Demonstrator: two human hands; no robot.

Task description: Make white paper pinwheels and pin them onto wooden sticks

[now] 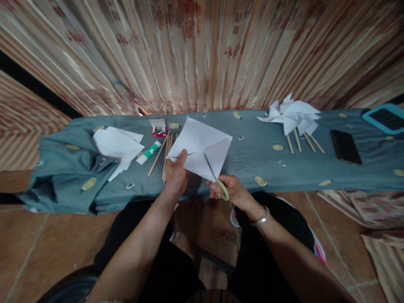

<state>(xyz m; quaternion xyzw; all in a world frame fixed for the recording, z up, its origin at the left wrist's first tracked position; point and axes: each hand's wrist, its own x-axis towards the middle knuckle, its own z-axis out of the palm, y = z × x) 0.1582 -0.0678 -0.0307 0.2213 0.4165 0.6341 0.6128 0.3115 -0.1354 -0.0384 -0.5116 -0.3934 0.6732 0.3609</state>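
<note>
A white square of paper [202, 141] is turned like a diamond over the table's front part. My left hand [176, 174] pinches it near its left corner, thumb on top, beside a slit running in from that corner. In my right hand [232, 189] are scissors with pale green handles [224, 190]. Their blades lie at the paper's lower corner, pointing toward its middle. Part of the blades is hidden by the paper. Just left of my left hand lie several thin wooden sticks [164, 158].
On the left lie white paper sheets [118, 143], a green-and-white glue stick [149, 152] and a small red box of metal pins [158, 128]. Paper pinwheels [292, 114] on sticks, a black phone [346, 146] and a blue-framed tablet [386, 118] lie right. A curtain [202, 54] hangs behind.
</note>
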